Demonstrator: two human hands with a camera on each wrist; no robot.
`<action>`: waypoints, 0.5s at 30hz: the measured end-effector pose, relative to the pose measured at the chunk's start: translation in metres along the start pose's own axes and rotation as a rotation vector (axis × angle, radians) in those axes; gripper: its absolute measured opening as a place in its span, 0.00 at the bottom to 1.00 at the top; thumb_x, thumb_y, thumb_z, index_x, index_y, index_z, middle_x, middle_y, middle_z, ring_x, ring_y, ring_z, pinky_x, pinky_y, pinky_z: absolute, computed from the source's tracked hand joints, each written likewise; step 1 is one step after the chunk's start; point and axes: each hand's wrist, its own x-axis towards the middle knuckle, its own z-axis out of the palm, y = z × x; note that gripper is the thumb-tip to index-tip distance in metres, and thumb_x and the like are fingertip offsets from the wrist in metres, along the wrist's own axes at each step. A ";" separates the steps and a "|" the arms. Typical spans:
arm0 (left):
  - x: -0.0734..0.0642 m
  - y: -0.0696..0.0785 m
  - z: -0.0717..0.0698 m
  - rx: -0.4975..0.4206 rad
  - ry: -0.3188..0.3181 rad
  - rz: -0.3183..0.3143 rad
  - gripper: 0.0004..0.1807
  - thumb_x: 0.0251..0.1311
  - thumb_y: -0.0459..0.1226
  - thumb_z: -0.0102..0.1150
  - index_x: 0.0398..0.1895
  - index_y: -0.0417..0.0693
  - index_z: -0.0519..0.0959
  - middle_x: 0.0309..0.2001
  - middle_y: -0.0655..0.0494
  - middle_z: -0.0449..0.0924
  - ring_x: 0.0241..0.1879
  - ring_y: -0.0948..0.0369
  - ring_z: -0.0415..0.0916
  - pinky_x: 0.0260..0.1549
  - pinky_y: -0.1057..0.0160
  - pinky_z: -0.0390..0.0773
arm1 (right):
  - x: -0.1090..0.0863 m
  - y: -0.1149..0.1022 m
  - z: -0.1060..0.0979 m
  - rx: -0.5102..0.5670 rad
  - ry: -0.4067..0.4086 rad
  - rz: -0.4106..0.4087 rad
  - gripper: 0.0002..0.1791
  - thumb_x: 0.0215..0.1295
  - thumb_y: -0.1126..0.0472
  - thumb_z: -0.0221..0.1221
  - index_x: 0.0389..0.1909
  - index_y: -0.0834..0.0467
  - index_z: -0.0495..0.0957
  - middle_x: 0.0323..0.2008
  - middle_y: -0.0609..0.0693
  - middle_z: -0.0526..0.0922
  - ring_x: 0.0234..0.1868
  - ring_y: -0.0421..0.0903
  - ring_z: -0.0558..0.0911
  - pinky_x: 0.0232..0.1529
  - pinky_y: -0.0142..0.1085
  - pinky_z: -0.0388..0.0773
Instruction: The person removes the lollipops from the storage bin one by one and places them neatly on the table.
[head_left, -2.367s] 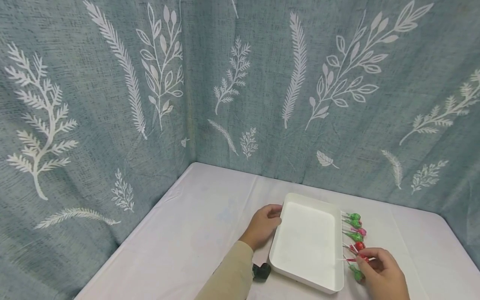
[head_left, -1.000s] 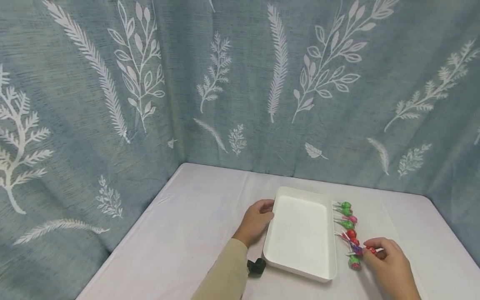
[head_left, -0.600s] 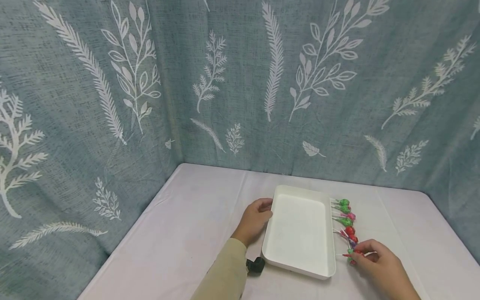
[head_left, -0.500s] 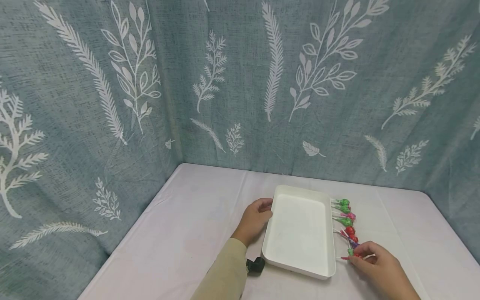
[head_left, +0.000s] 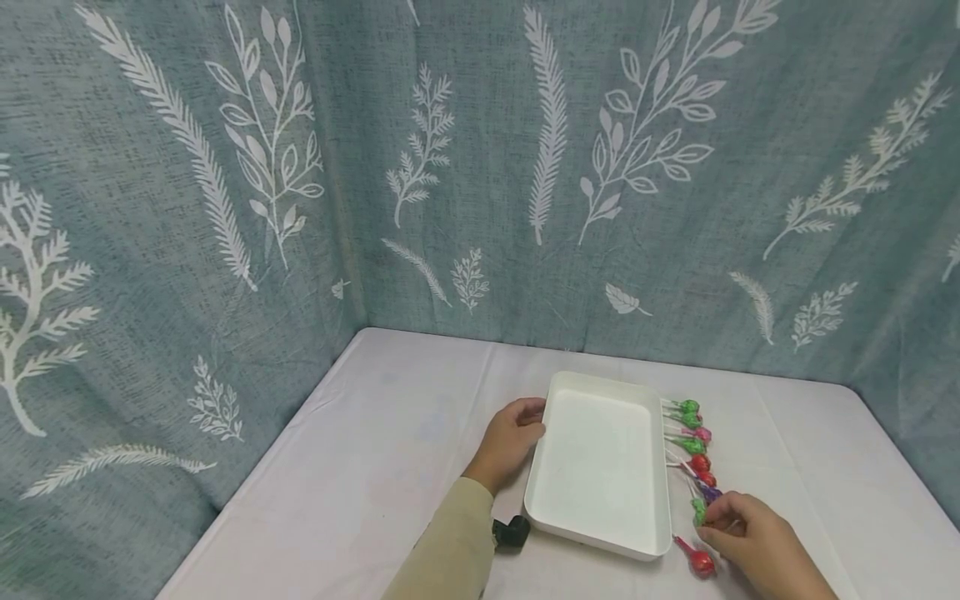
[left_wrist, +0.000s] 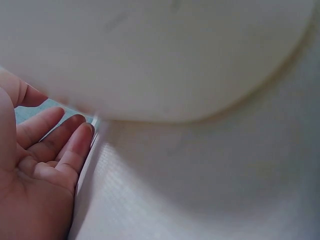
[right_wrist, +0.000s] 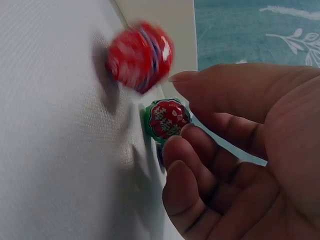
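My left hand rests against the outer left wall of a shallow white tray; in the left wrist view its fingers are loosely bent beside the tray's side. My right hand is at the near end of a row of wrapped lollipops. Its thumb and fingertips stand apart around a green-wrapped lollipop, whose red label shows in that gap in the right wrist view. A red lollipop lies on the table just nearer than the hand, apart from the fingers.
Along the tray's right side lie several more lollipops, among them green, pink, red and purple ones. A black object sits by the tray's near left corner. A patterned curtain borders the white-covered table.
My right hand carried the red lollipop towards the near end of the row and let go of it there, then shifted to the green one. The left hand stays at the tray.
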 end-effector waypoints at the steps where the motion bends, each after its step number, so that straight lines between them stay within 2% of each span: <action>1: 0.000 0.000 0.000 -0.001 -0.001 0.001 0.26 0.68 0.38 0.59 0.69 0.48 0.82 0.60 0.58 0.85 0.62 0.55 0.81 0.67 0.43 0.78 | 0.000 0.000 0.000 -0.005 -0.001 0.004 0.12 0.69 0.60 0.72 0.43 0.60 0.81 0.35 0.48 0.80 0.36 0.48 0.78 0.33 0.40 0.81; 6: -0.002 -0.002 0.001 0.000 -0.008 0.000 0.26 0.67 0.38 0.60 0.69 0.48 0.82 0.60 0.57 0.85 0.62 0.54 0.81 0.67 0.42 0.77 | -0.001 0.001 0.001 0.001 0.001 0.027 0.11 0.70 0.58 0.72 0.42 0.60 0.81 0.35 0.48 0.80 0.35 0.48 0.78 0.33 0.41 0.81; 11: -0.003 -0.004 0.002 -0.011 -0.008 0.005 0.26 0.67 0.37 0.60 0.68 0.48 0.82 0.59 0.58 0.86 0.62 0.54 0.81 0.67 0.41 0.77 | -0.001 0.002 0.003 0.001 0.002 0.015 0.14 0.70 0.54 0.72 0.41 0.59 0.81 0.36 0.48 0.80 0.35 0.48 0.77 0.32 0.41 0.80; 15: -0.007 -0.008 0.003 -0.015 0.000 -0.012 0.26 0.67 0.38 0.61 0.68 0.49 0.82 0.60 0.57 0.85 0.63 0.53 0.81 0.68 0.40 0.76 | -0.002 0.003 0.003 -0.001 0.019 0.000 0.14 0.74 0.51 0.70 0.44 0.59 0.83 0.38 0.47 0.82 0.37 0.48 0.77 0.34 0.41 0.78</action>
